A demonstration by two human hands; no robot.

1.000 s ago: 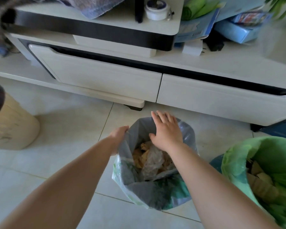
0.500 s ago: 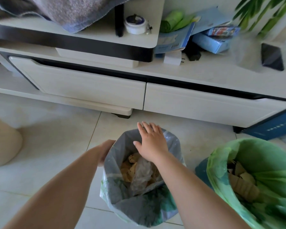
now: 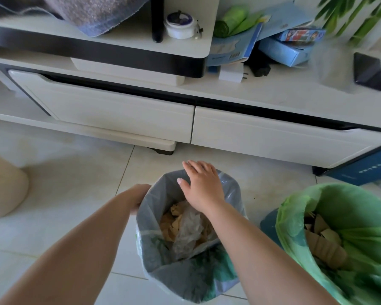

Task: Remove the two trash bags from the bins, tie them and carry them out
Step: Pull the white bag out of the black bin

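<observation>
A grey translucent trash bag stands open on the tiled floor at the bottom centre, holding crumpled brown paper and clear plastic. My left hand grips the bag's left rim, its fingers hidden behind the plastic. Over the far rim lies my right hand, fingers stretched flat and holding nothing that I can see. To the right, a green trash bag with cardboard scraps still lines a blue bin.
A white low cabinet with two drawers runs across the back; on it lie boxes, a green bag roll, a phone and a towel. A beige bin stands at the left. Plant leaves hang at top right.
The view has shifted so the cabinet top shows more and the beige bin sits farther left. Both hands keep their places on the grey bag.
</observation>
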